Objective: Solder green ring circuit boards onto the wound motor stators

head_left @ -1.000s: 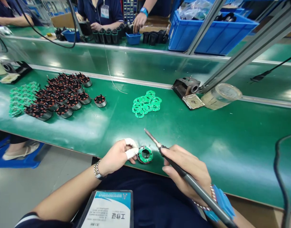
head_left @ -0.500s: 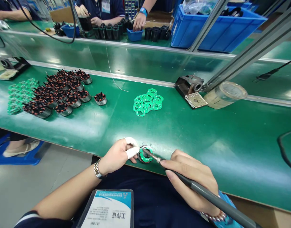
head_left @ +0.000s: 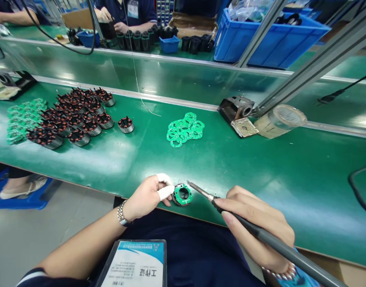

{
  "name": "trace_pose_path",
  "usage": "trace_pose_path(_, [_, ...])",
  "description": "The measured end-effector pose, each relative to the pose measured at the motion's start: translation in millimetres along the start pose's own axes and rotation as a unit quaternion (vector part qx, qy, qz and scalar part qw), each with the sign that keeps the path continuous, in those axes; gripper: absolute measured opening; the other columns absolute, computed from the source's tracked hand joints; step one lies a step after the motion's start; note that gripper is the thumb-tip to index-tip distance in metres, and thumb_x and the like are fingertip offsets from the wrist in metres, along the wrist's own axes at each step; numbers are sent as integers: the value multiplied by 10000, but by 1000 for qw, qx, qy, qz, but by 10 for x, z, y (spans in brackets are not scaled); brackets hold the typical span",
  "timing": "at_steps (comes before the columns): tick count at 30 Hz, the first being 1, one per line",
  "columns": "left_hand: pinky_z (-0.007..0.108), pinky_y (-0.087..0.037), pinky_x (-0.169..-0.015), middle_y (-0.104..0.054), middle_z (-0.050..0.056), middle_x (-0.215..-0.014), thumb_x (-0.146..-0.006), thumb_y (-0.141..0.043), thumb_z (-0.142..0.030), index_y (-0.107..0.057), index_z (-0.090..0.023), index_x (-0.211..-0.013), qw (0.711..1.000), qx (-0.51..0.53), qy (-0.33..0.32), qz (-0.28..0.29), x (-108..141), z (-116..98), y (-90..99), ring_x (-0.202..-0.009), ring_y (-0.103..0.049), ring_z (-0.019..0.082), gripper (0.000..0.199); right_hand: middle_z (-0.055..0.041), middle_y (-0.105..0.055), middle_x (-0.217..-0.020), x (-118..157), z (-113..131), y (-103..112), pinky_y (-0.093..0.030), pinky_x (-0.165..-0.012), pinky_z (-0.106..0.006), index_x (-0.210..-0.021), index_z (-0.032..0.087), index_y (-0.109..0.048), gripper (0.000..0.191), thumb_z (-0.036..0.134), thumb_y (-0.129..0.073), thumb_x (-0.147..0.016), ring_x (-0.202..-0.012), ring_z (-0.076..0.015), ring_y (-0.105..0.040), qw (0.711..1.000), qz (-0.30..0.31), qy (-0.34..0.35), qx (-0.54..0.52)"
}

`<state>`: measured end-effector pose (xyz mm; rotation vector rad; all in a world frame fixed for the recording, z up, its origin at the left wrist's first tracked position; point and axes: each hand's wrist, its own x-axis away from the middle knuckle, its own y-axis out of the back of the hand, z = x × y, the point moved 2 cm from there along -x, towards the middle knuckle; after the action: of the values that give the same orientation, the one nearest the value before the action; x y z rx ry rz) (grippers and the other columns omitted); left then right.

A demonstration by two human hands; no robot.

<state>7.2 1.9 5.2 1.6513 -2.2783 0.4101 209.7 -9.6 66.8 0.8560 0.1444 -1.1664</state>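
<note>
My left hand (head_left: 151,193), with white covers on its thumb and a finger, pinches the left side of a motor stator (head_left: 177,201) near the table's front edge. On top of the stator lies a ring-shaped green circuit board (head_left: 180,198) with a dark round hole; thin wires stick up at its rim. My right hand (head_left: 257,223) is closed around the dark handle of a soldering iron (head_left: 245,225). The iron's tip is just off the board's upper right edge, seemingly apart from it.
Loose ring boards (head_left: 185,129) lie mid-table. Several copper-wound stators (head_left: 78,115) and more boards (head_left: 26,119) stand left. A soldering iron stand (head_left: 237,109) and a clear plastic tub (head_left: 280,121) are at the back right. A solder wire (head_left: 138,85) hangs down. Across the barrier, a co-worker (head_left: 126,16) sits.
The soldering iron's tip has moved off the board, up and to the right, with my right hand. My left hand stays on the stator. A co-worker's hand has left the small blue bin.
</note>
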Motion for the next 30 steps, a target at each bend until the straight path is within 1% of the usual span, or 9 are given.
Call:
trace_pose_path(5, [231,-477,-550,-580,-18,-607,-773,-540,-265,-506,-155,-709,1000,-23,0,-2,18,14,6,-523,-584,102,132,-31,-615,-681,-55,-277,286,-454,-547,-291,-919,208,-640,212,94,-538,-772,-590,-148,-547,987,-101,-45,118])
trace_pose_path(11, [238,-483,-570,-577,-21,-611,-792,-525,-275,-490,-162,-727,1000,-26,-15,-1,13,36,0,-546,-583,105,135,-99,-645,-856,-230,-1164,1146,-470,-758,-385,-931,168,-647,221,300,-550,-783,-803,-230,-597,874,-278,-126,378])
trace_pose_path(14, [238,-487,-571,-569,-27,-609,-785,-532,-271,-491,-161,-767,999,-15,-29,-14,31,26,-12,-559,-579,103,118,-73,-616,-682,-307,-1445,1318,-494,-650,-373,-899,138,-639,249,324,-526,-779,-655,-218,-602,881,-250,-179,360])
trace_pose_path(16, [240,-489,-573,-568,-30,-616,-770,-549,-260,-497,-161,-817,999,-7,-38,-26,48,16,-20,-568,-579,104,121,-15,-574,-560,-304,-1393,1198,-503,-558,-319,-943,149,-611,246,314,-488,-810,-511,-171,-580,900,-227,-187,323])
trace_pose_path(18, [245,-491,-579,-567,-30,-623,-751,-569,-244,-501,-160,-850,998,-5,-46,-39,64,2,-33,-574,-580,105,147,9,-586,-579,-241,-1158,913,-512,-540,-269,-973,192,-574,210,313,-466,-839,-494,-139,-589,923,-196,-182,276])
trace_pose_path(21, [256,-503,-595,-561,-30,-629,-736,-582,-238,-497,-159,-857,997,11,-47,-55,78,-15,-71,-578,-584,106,167,-30,-656,-819,-82,-656,309,-530,-688,-278,-939,221,-546,182,289,-596,-777,-704,-153,-645,979,-64,-97,170])
trace_pose_path(24, [261,-516,-615,-562,-24,-668,-740,-579,-241,-493,-158,-877,997,38,-37,-60,82,-17,-113,-595,-595,105,182,-98,-628,-1056,81,-341,-227,-527,-785,-307,-1066,206,-461,414,301,-668,-721,-935,-198,-629,996,45,-49,60])
trace_pose_path(27, [264,-525,-643,-562,-16,-699,-760,-560,-245,-493,-159,-897,998,35,-37,-44,90,2,-104,-627,-609,111,175,-118,-602,-1100,143,-331,-499,-520,-813,-324,-1080,198,-428,415,255,-650,-735,-972,-201,-614,996,49,-73,21])
trace_pose_path(30, [273,-528,-667,-582,6,-737,-795,-522,-249,-512,-167,-928,992,-68,-99,-31,124,21,-14,-663,-616,124,156,-101,-616,-1049,122,-405,-554,-525,-786,-314,-1075,201,-432,385,217,-631,-746,-916,-190,-629,996,50,-75,8])
